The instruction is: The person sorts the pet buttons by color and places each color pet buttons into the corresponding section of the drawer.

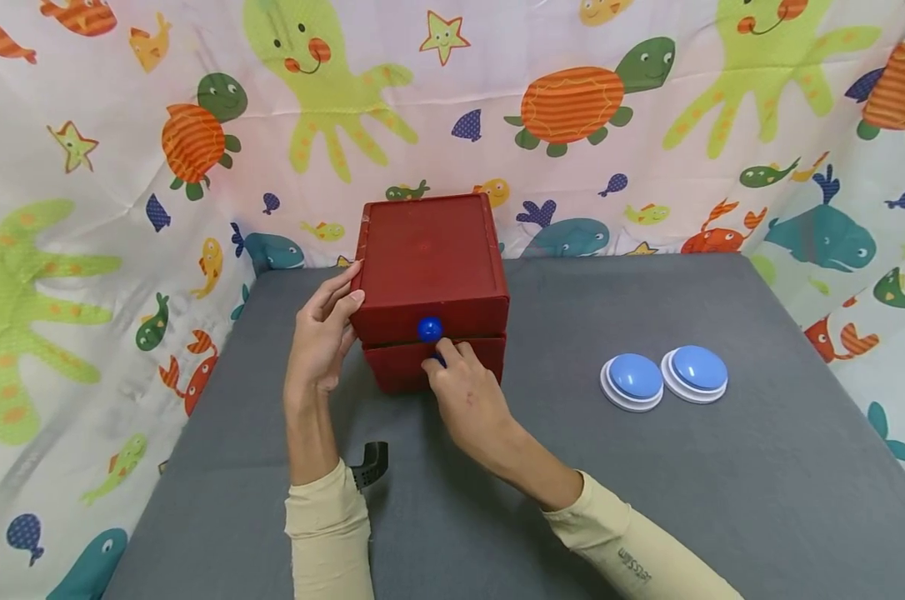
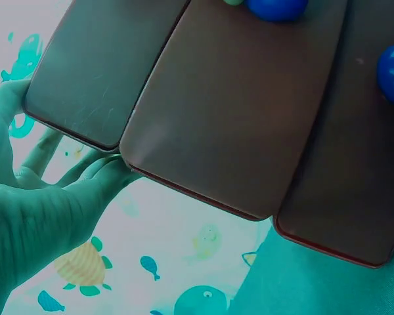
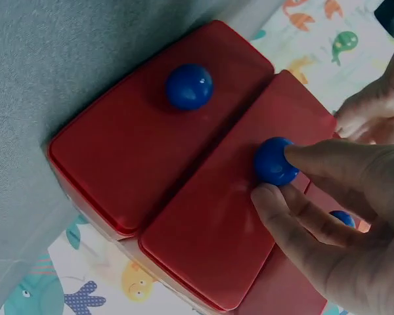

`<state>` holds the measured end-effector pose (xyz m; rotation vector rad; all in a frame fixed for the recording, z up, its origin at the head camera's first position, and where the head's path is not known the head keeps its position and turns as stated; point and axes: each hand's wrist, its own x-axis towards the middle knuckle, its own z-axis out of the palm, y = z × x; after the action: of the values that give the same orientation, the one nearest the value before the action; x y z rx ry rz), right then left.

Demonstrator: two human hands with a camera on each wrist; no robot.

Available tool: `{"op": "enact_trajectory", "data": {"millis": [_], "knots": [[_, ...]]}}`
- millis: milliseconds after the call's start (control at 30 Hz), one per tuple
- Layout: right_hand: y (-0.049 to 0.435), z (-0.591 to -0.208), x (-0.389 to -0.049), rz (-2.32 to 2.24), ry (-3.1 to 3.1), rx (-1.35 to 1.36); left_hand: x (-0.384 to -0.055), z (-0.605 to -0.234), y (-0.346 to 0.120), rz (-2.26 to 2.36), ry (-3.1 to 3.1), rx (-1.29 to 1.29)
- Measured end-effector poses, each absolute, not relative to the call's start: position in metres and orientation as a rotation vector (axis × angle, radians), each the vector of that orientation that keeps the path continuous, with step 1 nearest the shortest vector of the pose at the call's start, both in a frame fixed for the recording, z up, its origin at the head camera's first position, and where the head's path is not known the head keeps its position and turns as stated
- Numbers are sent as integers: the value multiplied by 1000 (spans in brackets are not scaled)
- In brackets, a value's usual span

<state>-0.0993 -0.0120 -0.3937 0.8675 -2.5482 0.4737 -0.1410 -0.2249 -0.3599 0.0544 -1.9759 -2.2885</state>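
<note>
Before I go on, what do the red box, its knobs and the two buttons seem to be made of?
Box: probably hard plastic, smooth and faintly shiny, judging by its rounded, molded-looking edges.
Knobs: glossy, with small bright highlights; plastic or lacquered wood, I can't tell which.
Buttons: likely plastic, smooth blue domes with a soft sheen on white bases.

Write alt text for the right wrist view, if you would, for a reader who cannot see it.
A person's right hand pinches the round blue knob on the middle of three red drawer fronts. The left hand shows near the right edge, with sea-animal fabric and a gray surface around the drawers.
</note>
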Motion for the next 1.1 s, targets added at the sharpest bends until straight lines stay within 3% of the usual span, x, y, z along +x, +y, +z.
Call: {"op": "enact_trajectory", "data": {"millis": [733, 1100], "knots": [[27, -401, -110, 774, -2660, 960, -140, -360, -223, -2323, -1926, 54], [6, -425, -116, 628, -2962, 1005, -140, -360, -222, -2329, -1918, 92]]}}
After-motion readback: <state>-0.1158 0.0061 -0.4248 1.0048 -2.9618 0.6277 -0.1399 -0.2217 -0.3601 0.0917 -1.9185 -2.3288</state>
